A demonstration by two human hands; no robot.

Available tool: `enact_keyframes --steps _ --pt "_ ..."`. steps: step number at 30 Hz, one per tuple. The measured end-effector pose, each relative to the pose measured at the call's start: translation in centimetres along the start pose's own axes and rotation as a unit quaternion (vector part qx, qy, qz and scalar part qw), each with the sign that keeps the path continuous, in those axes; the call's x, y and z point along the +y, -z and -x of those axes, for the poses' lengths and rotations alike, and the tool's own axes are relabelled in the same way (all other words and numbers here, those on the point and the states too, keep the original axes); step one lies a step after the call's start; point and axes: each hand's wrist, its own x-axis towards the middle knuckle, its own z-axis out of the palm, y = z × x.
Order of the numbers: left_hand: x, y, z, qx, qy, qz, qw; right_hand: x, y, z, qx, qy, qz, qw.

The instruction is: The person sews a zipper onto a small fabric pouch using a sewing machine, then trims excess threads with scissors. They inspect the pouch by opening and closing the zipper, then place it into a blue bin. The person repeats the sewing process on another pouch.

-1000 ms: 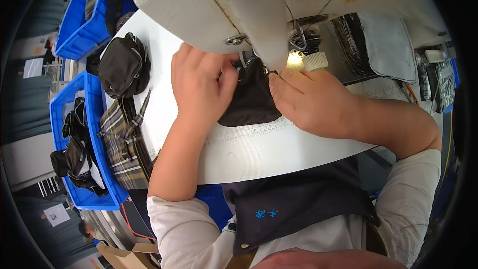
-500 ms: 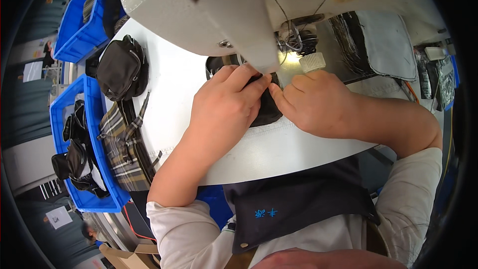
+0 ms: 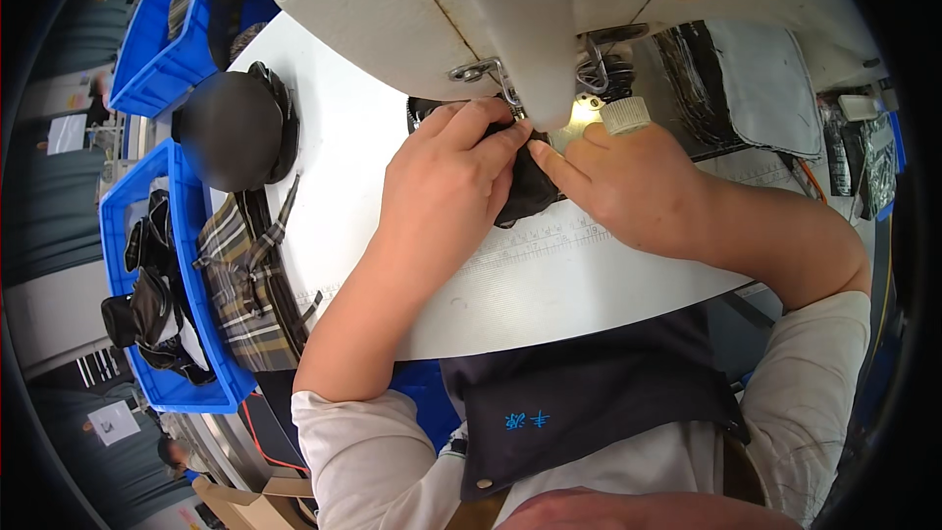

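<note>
Under the head of a white sewing machine (image 3: 392, 15) lies a black fabric piece (image 3: 531, 186), with a zipper-like toothed edge at its far left. My left hand (image 3: 446, 177) bears on it from the left, its fingers bent and closed on the cloth beside the presser foot (image 3: 517, 110). From the right, my right hand (image 3: 633, 186) meets it with curled fingers, thumb and index tip pinching the fabric's right edge near the left fingertips. Both hands hide much of the cloth, and the needle point cannot be made out.
A black pouch (image 3: 235, 128), partly blurred, sits on the white table (image 3: 481, 319) at left, above plaid fabric (image 3: 240, 275). Blue bins (image 3: 228, 373) holding black pieces stand beyond the left edge. Stacked black and grey fabric (image 3: 765, 88) lies right of the machine.
The black fabric has slid a little away from me under the machine, with both hands following slightly. The machine head appears shifted right in the picture, and more of the table's ruler marks show.
</note>
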Motion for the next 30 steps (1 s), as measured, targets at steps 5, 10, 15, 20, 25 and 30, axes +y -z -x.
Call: enact_keyframes --steps 5,10,15,20,25,30 --pt "-0.2 -0.2 0.0 0.004 0.004 0.005 1.000 0.1 -0.1 0.0 0.000 -0.009 -0.004 1.000" --pt "-0.9 -0.6 -0.2 0.027 -0.001 -0.004 1.000 0.1 0.0 -0.2 -0.024 -0.033 0.009 0.999" --pt "-1.2 -0.9 -0.5 0.035 0.011 -0.007 0.999 0.4 -0.3 -0.3 -0.011 -0.046 0.001 0.999" --pt "-1.4 -1.1 -0.5 0.045 0.015 -0.007 0.999 0.5 -0.5 -0.4 0.000 -0.047 0.007 0.999" --pt "-1.6 -1.4 -0.5 0.063 0.011 -0.012 0.998 0.5 -0.6 -0.4 -0.002 -0.050 0.015 0.999" --pt "-1.4 -1.3 -0.6 0.068 0.017 -0.010 0.997 0.5 -0.9 -0.3 -0.002 -0.060 0.018 0.998"
